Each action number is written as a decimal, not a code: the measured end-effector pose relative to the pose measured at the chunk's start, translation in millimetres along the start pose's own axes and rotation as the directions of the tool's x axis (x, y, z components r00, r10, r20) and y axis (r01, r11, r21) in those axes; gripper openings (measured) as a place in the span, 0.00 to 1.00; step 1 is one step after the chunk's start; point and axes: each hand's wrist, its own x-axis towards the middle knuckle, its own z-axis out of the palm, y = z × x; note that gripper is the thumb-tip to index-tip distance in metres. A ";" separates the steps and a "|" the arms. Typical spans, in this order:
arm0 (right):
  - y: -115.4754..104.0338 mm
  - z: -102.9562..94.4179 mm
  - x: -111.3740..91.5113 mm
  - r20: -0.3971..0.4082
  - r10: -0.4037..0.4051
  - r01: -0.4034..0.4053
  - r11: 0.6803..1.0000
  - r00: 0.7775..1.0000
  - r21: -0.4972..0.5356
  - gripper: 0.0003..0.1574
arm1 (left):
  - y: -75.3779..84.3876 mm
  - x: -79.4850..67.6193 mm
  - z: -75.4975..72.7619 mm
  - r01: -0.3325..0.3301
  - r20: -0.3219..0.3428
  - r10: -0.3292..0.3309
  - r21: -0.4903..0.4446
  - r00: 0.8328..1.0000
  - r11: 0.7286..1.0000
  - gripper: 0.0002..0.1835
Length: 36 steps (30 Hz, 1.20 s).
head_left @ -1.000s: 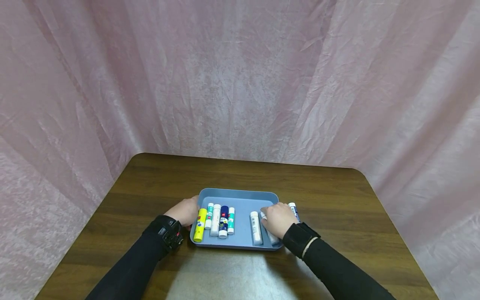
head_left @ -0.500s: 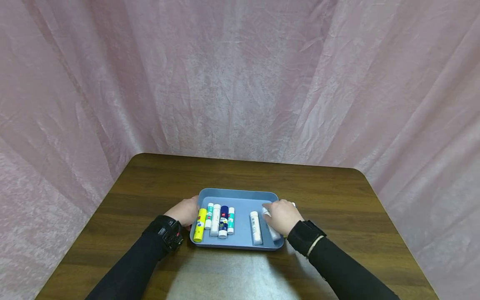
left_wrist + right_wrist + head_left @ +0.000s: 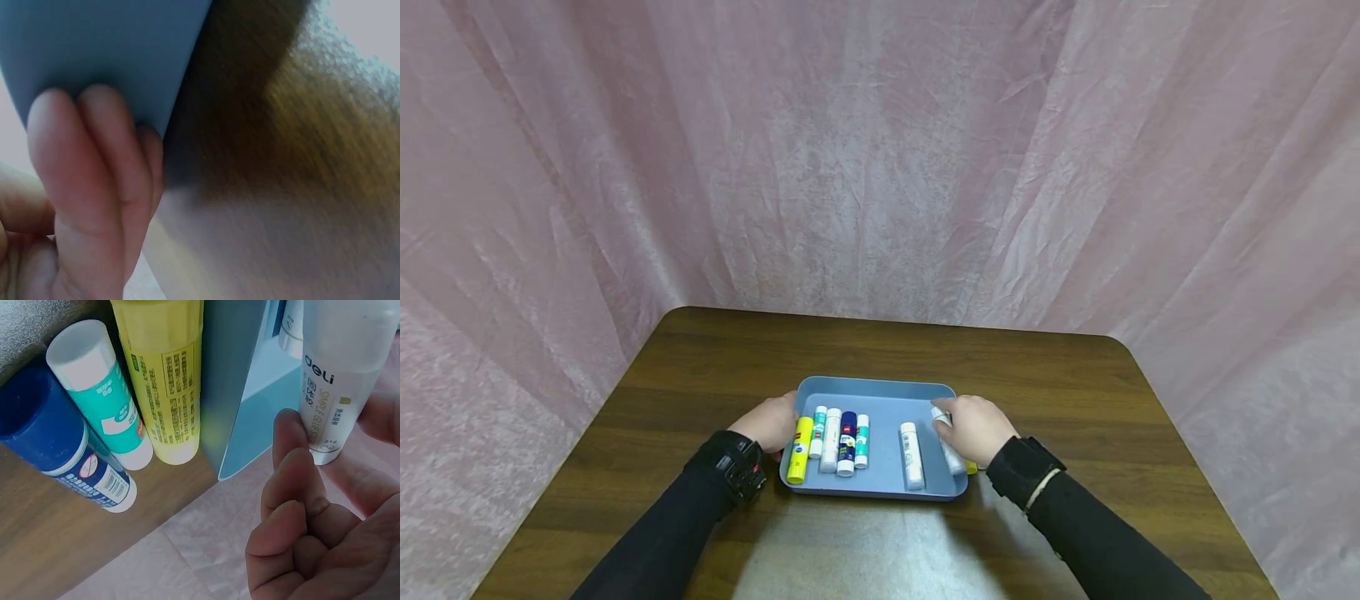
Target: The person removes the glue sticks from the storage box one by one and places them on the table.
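My right hand (image 3: 976,427) pinches a white glue stick (image 3: 331,400) between thumb and fingers over the right end of the blue tray (image 3: 880,390). My left hand (image 3: 771,423) holds the tray's left side, its bent fingers (image 3: 75,150) against the outer wall in the left wrist view. Inside the tray lie a yellow glue stick (image 3: 800,450), two teal-and-white ones, a white one (image 3: 831,442) and a dark blue one (image 3: 847,446), side by side at the left. Another white glue stick (image 3: 912,457) lies right of the middle.
Beside the tray's right wall, a second yellow glue stick (image 3: 165,394), a teal-and-white one (image 3: 103,394) and a blue one (image 3: 72,440) are on the wooden table (image 3: 715,350). My right hand mostly covers them in the head view. A pink curtain (image 3: 880,167) hangs behind.
My right hand has shifted a little to the right with the white glue stick, now hiding the blue one and exposing an end of the yellow one. My left hand and the tray stay put.
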 end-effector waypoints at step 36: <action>26.8 -35.7 -2.3 0.023 0.074 -0.077 0.978 0.997 0.192 0.27 | -1.5 0.4 0.8 0.009 0.005 -0.009 -0.014 1.000 1.000 0.28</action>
